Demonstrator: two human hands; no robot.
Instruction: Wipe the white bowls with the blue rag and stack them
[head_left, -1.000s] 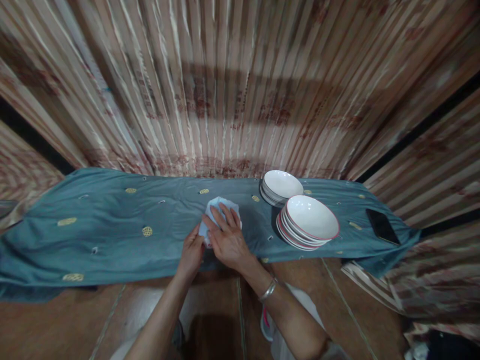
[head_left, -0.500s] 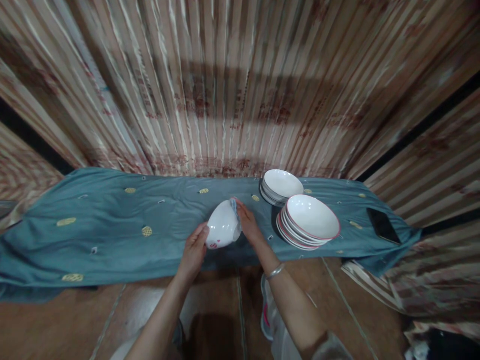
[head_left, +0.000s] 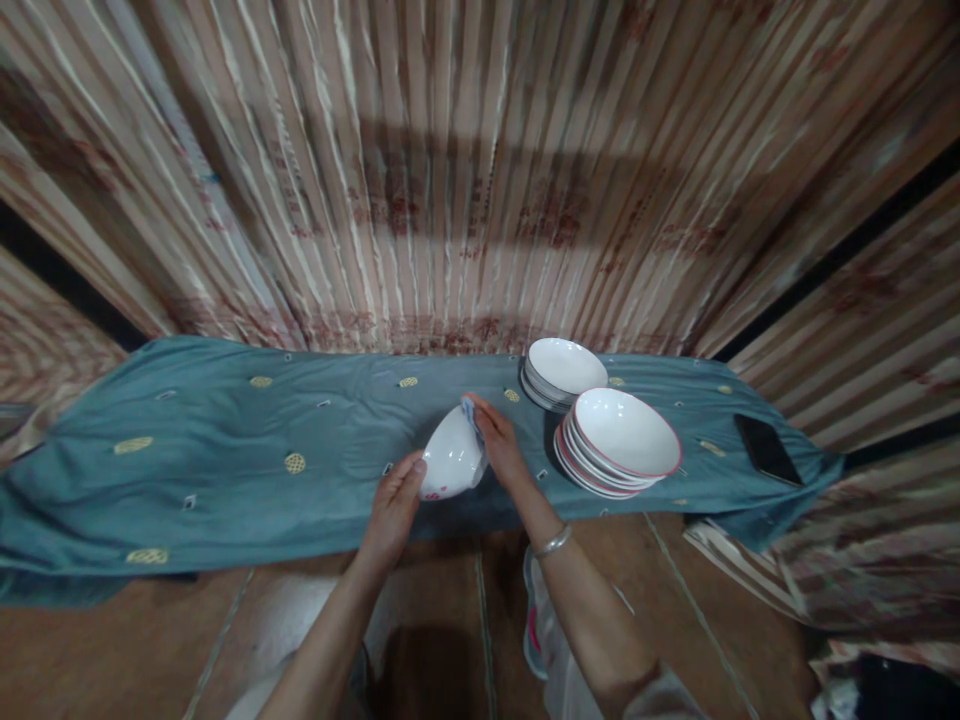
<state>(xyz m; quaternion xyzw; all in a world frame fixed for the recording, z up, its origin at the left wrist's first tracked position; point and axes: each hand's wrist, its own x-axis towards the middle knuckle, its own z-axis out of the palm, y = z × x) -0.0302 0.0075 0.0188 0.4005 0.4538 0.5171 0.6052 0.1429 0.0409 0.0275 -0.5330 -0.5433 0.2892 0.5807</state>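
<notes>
A white bowl (head_left: 451, 455) with small red marks is tipped on its side above the cloth-covered surface. My left hand (head_left: 397, 500) grips its rim on the left, thumb on the outer wall. At the bowl's right side, my right hand (head_left: 497, 437) has its fingers closed on a bluish cloth (head_left: 470, 410), which is pressed against the bowl. Only a small part of that cloth shows. Right of my hands stands a stack of red-rimmed white bowls (head_left: 626, 435). Behind it is a second stack of dark-rimmed white dishes (head_left: 566, 368).
A teal patterned cloth (head_left: 225, 460) covers the long narrow surface. A black phone (head_left: 768, 450) lies near its right end. Pleated curtains (head_left: 465, 200) hang close behind and at both sides. Brown tiles (head_left: 435, 620) make up the floor in front.
The bowl has shifted slightly right and turned a little in my left hand. My right hand with the cloth stays at its right side. Both stacks stand as before.
</notes>
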